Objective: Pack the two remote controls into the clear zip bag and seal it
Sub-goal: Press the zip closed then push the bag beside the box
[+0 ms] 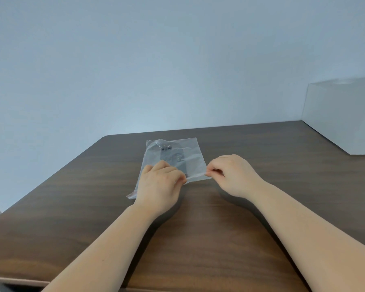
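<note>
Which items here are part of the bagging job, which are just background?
Job: clear zip bag; dark remote inside it (a second one can't be made out); left hand and right hand, both pinching the bag's near edge.

Background: wooden table; white box.

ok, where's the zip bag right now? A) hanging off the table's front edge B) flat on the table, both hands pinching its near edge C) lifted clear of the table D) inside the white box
B: the zip bag lies flat on the table, dark remotes inside, with the left hand and right hand pinching its near edge.
</note>
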Action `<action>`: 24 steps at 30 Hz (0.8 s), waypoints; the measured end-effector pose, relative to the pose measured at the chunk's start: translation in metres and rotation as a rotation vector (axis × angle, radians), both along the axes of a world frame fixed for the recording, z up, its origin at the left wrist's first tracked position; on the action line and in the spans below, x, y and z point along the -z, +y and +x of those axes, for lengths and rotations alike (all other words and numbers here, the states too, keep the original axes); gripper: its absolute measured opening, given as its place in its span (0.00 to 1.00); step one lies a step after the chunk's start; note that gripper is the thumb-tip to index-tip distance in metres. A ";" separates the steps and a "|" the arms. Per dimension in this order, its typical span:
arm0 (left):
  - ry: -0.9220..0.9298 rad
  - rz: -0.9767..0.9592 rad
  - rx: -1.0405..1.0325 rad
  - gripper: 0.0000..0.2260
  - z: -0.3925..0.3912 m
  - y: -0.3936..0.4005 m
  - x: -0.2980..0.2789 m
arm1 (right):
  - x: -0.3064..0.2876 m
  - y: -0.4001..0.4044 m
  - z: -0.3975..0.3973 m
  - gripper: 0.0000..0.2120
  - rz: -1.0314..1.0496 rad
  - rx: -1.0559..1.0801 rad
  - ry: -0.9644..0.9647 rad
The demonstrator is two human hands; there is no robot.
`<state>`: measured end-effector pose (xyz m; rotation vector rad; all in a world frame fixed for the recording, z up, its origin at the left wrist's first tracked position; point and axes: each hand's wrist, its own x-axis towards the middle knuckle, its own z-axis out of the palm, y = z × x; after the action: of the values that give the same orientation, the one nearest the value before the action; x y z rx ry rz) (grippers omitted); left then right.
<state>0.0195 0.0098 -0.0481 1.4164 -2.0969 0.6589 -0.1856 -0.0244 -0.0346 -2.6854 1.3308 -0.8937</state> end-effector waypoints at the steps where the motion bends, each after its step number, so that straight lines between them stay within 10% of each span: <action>1: -0.017 -0.001 -0.015 0.03 0.006 0.003 0.000 | -0.001 0.001 -0.001 0.09 0.005 0.006 -0.004; 24: -0.012 0.418 -0.191 0.14 0.077 0.035 0.002 | -0.004 0.003 -0.011 0.07 0.333 0.051 0.088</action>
<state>0.0966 0.0445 -0.0503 1.8579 -2.2133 0.3050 -0.1963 -0.0219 -0.0304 -2.4682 1.4243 -0.5052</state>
